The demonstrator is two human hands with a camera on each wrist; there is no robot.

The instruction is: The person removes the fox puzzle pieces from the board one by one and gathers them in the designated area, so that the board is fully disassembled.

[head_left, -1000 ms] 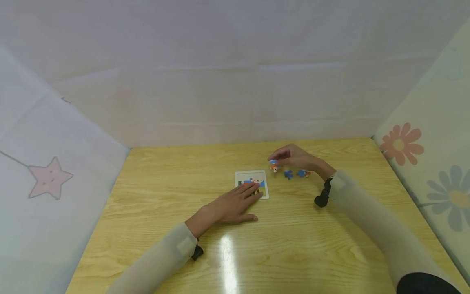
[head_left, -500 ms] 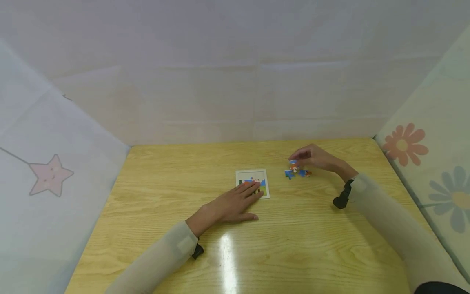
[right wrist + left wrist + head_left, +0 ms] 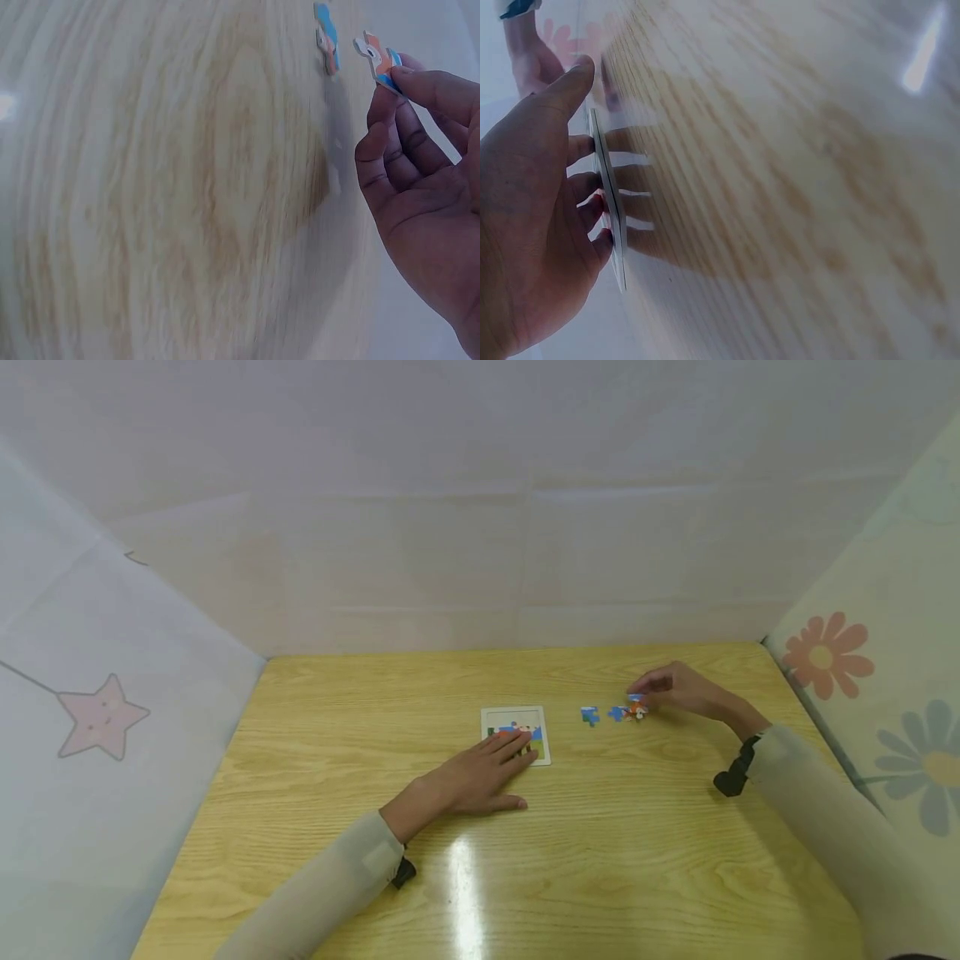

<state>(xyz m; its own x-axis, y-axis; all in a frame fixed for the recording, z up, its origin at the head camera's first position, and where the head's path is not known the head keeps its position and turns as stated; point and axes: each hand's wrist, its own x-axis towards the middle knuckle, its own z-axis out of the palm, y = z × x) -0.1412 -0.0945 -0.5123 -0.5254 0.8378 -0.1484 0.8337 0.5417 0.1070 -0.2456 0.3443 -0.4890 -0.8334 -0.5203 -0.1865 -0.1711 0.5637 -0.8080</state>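
Note:
My left hand point(image 3: 480, 777) rests with straight fingers on a small white-framed jigsaw puzzle point(image 3: 546, 760), covering much of its lower part. Part of a colourful picture shows in the frame, and the upper strip of the tray is bare. To the right, my right hand point(image 3: 682, 689) pinches an orange, white and blue puzzle piece point(image 3: 382, 60) between thumb and fingertips, held above the table. Just left of it in the head view lies a blue piece with some orange point(image 3: 617, 713). A blue and green piece point(image 3: 590, 716) lies farther left, nearer the frame.
The wooden table point(image 3: 360, 710) carries everything. A pale wall sheet point(image 3: 420, 568) rises behind its far edge, with printed side panels at left and right. A bright light reflection point(image 3: 465, 893) falls near the front.
My right hand has moved right with the pinched puzzle piece, passing over the loose pieces to the right one. My left hand has stayed on the puzzle frame.

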